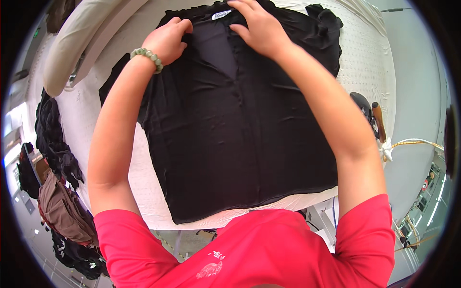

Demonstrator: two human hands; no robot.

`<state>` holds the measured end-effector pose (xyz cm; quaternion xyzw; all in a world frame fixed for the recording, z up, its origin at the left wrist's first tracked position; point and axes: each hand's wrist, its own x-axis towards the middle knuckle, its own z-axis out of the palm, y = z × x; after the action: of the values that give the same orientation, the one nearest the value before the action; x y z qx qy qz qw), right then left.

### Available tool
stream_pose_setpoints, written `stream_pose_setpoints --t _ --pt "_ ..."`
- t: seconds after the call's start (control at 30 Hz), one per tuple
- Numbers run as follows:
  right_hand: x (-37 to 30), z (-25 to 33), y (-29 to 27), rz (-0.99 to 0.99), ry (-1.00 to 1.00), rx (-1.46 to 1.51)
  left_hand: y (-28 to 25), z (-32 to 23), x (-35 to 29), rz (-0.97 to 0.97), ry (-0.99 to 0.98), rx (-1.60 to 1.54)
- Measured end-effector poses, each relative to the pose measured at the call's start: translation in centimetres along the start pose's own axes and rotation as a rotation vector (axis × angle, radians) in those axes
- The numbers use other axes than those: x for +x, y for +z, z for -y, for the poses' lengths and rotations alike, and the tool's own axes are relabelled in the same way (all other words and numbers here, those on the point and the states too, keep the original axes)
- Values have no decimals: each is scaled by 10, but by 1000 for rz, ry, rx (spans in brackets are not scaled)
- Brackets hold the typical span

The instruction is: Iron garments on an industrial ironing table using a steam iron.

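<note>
A black silky blouse (206, 139) lies spread front side up on a pale padded ironing table (365, 48). Its V-shaped neck opening shows the darker inside of the back, and a small white label (221, 15) sits at the collar. My left hand (168, 41), with a green bead bracelet (148, 58) at the wrist, curls its fingers onto the cloth at the left of the neckline and appears to grip it. My right hand (261, 29) rests on the right side of the collar, thumb and fingers apart, beside the label.
An iron (361, 104) with a brown handle (378, 121) stands at the table's right edge, a cord tied near it. A padded curved arm (72, 48) rises at the upper left. Dark garments (53, 134) and a brown cloth (67, 209) hang along the left.
</note>
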<state>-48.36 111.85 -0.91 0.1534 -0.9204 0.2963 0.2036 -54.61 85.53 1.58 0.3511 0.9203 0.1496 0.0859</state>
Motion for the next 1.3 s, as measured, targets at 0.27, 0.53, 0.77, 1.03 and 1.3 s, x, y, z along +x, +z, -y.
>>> stream_pose_setpoints --t 0.27,0.53,0.77,1.03,1.3 --pt "-203 171 -48 502 139 56 6 -12 32 -39 -93 -167" --pt "-300 217 -60 592 121 1 32 -50 42 -102 -34 -165" --pt "-340 231 -65 656 21 -5 45 -32 40 -333 423 -769" --pt "-364 235 -79 673 -51 27 43 -56 62 -87 -91 -100" --pt "-369 227 -107 451 90 294 73 -156 -66 -604 188 -82"
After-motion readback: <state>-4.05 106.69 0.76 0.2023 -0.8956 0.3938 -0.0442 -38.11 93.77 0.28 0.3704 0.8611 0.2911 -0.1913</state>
